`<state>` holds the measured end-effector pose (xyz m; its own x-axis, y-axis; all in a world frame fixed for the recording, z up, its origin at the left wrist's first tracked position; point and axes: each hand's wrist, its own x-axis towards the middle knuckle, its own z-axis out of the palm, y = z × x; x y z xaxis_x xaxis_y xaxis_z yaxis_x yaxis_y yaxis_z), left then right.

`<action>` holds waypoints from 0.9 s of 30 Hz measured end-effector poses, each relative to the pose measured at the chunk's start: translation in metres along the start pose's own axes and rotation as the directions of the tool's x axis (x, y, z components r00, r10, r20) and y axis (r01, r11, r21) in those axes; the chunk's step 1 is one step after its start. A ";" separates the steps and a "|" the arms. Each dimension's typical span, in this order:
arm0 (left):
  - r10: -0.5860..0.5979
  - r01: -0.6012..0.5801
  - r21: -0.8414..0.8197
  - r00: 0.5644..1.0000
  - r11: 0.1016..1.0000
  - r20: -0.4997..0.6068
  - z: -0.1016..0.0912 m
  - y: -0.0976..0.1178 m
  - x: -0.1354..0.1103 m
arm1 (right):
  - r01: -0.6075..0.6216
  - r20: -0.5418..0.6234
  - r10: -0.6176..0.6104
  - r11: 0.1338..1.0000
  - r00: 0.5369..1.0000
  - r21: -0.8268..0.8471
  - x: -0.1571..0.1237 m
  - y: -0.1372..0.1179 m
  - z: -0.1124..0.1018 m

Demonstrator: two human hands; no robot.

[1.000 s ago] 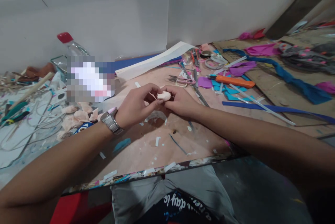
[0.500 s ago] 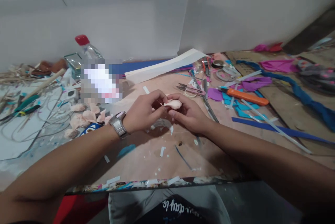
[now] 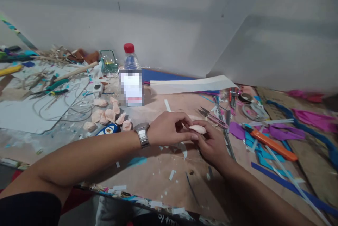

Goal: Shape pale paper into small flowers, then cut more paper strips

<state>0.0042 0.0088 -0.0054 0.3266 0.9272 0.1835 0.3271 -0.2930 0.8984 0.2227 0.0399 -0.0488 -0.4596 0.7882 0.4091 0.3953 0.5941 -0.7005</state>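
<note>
A small pale-peach paper bud (image 3: 198, 129) is held between my two hands above the middle of the table. My left hand (image 3: 170, 129), with a metal watch at its wrist, pinches the bud's narrow left end between thumb and fingers. Around the bud's rounder right side curl the fingers of my right hand (image 3: 213, 143). Several similar peach paper buds (image 3: 110, 115) lie in a loose pile left of my hands, beside a blue-and-white item (image 3: 107, 129). Just beyond my right hand are pink-handled thread snips (image 3: 213, 117).
A red-capped bottle (image 3: 129, 55) stands behind a propped, blurred-out phone-like screen (image 3: 132, 88). A cream paper strip (image 3: 190, 85) lies at the back. Right of my hands lies an orange box cutter (image 3: 274, 145) on blue scraps. Green-handled pliers (image 3: 58, 85) and sticks lie left.
The camera view has turned left, so the table appears shifted right. My hands stay together on the bud, which shows less of its narrow end now.
</note>
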 end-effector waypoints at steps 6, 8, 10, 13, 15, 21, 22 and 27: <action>-0.042 0.041 -0.042 0.998 0.998 -0.035 0.007 -0.013 0.003 | 0.070 -0.003 -0.071 0.990 0.998 -0.122 0.004 0.001 0.002; -0.058 0.055 -0.070 0.997 0.996 -0.044 0.008 -0.015 0.005 | 0.072 0.012 -0.071 0.992 0.997 -0.103 0.005 0.003 0.004; -0.073 0.069 -0.075 0.996 0.995 -0.048 0.009 -0.016 0.005 | 0.112 0.024 -0.110 0.987 0.994 -0.115 0.004 0.006 0.005; -0.129 0.123 -0.124 0.991 0.985 -0.042 0.010 -0.017 0.005 | 0.113 0.051 -0.106 0.979 0.993 -0.169 0.004 0.012 0.006; -0.150 0.144 -0.158 0.988 0.977 -0.028 0.011 -0.019 0.006 | 0.099 0.075 -0.086 0.975 0.994 -0.199 0.004 0.015 0.006; -0.084 0.077 -0.052 0.985 0.996 -0.150 0.005 -0.017 0.015 | -0.020 -0.034 0.016 0.989 0.999 -0.145 0.006 0.025 0.010; -0.076 0.066 -0.063 0.982 0.996 -0.171 0.001 -0.013 0.015 | -0.059 -0.042 0.055 0.993 0.998 -0.100 0.007 0.026 0.010; -0.023 0.005 -0.075 0.969 0.997 -0.248 -0.030 0.018 -0.007 | -0.093 -0.011 0.094 0.995 0.996 0.027 0.010 0.027 0.011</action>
<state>-0.0190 0.0044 0.0216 0.0891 0.9626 0.2557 0.2608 -0.2703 0.9268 0.2203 0.0624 -0.0699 -0.4115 0.8421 0.3485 0.4146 0.5135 -0.7513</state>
